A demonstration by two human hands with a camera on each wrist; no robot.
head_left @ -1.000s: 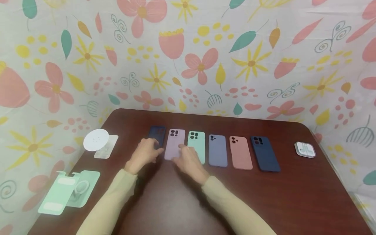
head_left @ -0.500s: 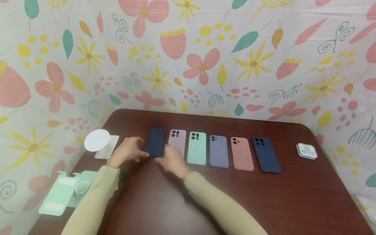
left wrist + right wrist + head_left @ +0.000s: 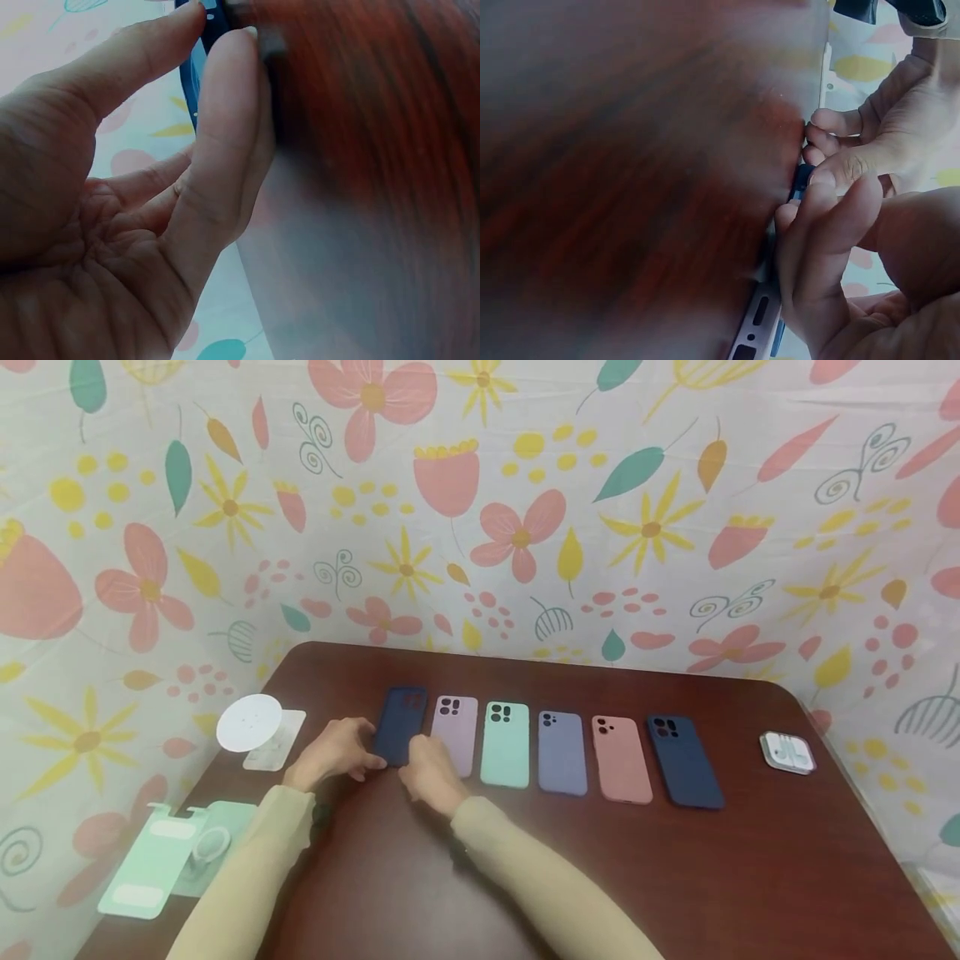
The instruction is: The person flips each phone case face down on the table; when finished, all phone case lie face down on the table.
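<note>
At the left end of a row of phone cases lies a dark blue phone case (image 3: 400,724), its camera cutout showing the reddish table. My left hand (image 3: 335,753) holds its lower left, thumb by the bottom corner. On the opposite side, my right hand (image 3: 437,778) has curled fingers at the lower right edge and covers part of the lilac phone case (image 3: 459,735). The left wrist view shows the blue case edge (image 3: 187,82) between thumb and fingers. In the right wrist view, both hands meet near the blue corner (image 3: 802,178), above the lilac case's end (image 3: 754,322).
To the right lie mint (image 3: 506,747), periwinkle (image 3: 562,756), pink (image 3: 622,764) and another dark blue case (image 3: 686,764). Boxed earphones (image 3: 787,752) sit far right. A white stand (image 3: 251,724) and a mint stand (image 3: 146,868) stand at left on the table (image 3: 480,877).
Both hands have moved left from the lilac case to the leftmost dark blue case, which shows more fully now. The right hand has come in close at its lower right edge.
</note>
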